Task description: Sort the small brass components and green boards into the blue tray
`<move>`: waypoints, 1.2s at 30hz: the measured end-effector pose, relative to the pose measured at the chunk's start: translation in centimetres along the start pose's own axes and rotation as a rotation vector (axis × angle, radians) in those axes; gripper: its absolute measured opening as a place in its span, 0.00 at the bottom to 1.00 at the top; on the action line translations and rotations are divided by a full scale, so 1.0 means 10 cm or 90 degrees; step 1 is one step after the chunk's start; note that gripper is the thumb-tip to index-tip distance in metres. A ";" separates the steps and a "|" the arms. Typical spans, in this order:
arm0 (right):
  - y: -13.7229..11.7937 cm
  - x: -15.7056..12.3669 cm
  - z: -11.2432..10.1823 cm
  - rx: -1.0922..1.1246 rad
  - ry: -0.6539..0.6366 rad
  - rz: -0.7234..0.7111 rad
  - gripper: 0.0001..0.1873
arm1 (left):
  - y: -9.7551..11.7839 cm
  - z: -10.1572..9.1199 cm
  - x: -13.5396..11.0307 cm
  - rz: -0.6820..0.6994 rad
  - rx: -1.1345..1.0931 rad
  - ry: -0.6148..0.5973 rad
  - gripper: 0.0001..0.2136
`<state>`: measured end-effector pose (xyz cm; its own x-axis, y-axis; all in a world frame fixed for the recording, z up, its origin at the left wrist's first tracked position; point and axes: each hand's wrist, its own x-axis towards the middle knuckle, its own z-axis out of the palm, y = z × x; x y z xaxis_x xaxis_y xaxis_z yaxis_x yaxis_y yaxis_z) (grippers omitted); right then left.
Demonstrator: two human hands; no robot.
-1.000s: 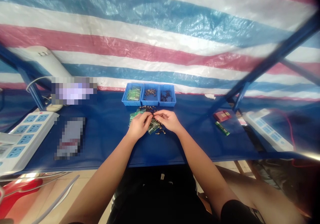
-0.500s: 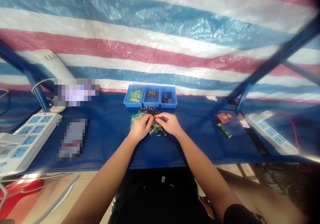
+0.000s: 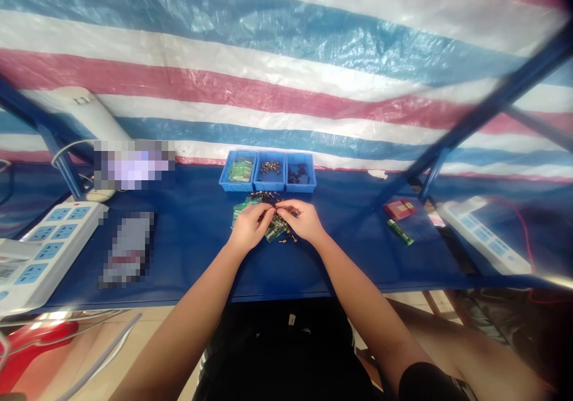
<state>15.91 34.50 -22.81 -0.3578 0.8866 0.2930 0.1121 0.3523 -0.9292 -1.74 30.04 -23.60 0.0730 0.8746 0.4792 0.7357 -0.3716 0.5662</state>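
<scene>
Here, the left hand (image 3: 250, 225) and the right hand (image 3: 301, 219) meet at the fingertips over the middle of the table (image 3: 358, 252). Each has thumb and finger pinched together on a small dark part (image 3: 274, 206) between them (too small to say just what it is). The part sits above a pile (image 3: 275, 230) of green packs and small metal bits, which the hands partly hide. Green shows at the pile's left, by the left hand; dark and brassy bits lie along its far edge, and a few loose ones at its near right, just beside the right hand.

Just beyond the pile, three blue bins stand side by side. The left bin (image 3: 235, 187) holds green packs, the middle bin (image 3: 269, 187) brassy bits, and the right bin (image 3: 300, 187) a scatter of dark bits.

Well to the right on the table lie a red box (image 3: 400, 209) and, just nearer, a green box (image 3: 400, 232); a white power strip (image 3: 486, 234) is farther right. On the left are another white power strip (image 3: 58, 234) and, between it and the left arm, a pixelated item (image 3: 128, 249). A striped sheet (image 3: 268, 61) hangs along the far side.
</scene>
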 end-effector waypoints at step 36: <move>0.00 0.01 -0.01 0.007 0.021 0.001 0.12 | 0.00 0.03 0.01 0.020 0.029 -0.004 0.12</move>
<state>15.99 34.62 -22.71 -0.3269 0.8967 0.2985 0.1025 0.3476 -0.9320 -1.58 30.22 -23.77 0.1000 0.8647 0.4922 0.7633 -0.3840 0.5195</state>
